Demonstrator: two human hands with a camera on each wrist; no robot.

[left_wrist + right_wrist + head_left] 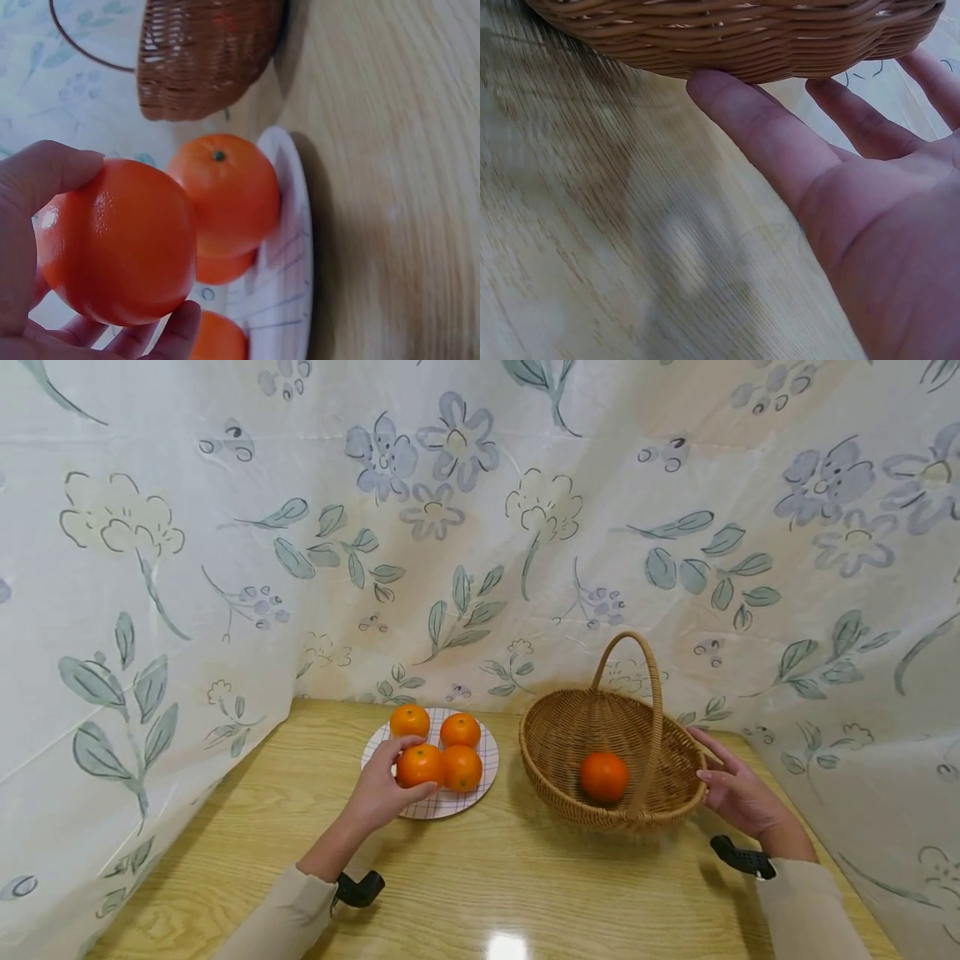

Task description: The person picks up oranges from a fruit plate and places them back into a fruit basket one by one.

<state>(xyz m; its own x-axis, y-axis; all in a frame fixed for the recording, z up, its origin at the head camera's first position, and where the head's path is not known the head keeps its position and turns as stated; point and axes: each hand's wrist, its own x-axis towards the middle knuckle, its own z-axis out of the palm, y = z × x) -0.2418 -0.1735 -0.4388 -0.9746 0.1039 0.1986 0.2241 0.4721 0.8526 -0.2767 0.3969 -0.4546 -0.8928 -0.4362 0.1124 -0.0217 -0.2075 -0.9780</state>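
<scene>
My left hand (381, 781) grips an orange (420, 766) between thumb and fingers. In the left wrist view this held orange (116, 244) appears raised off the white checked plate (289, 285). Beside it on the plate lie three more oranges, one at the back left (409, 722), one at the back right (460, 730) and one at the front right (462, 769). My right hand (742, 793) touches the right side of a wicker basket (558, 727), fingers extended, thumb against the weave (742, 45). Inside the basket rests another orange (604, 777).
Plate and basket stand side by side on a wooden table (480, 877). The basket's tall arched handle (656, 718) rises over its opening. A flower-printed curtain (465, 552) hangs behind the table and along both sides. Each wrist wears a black device (358, 889).
</scene>
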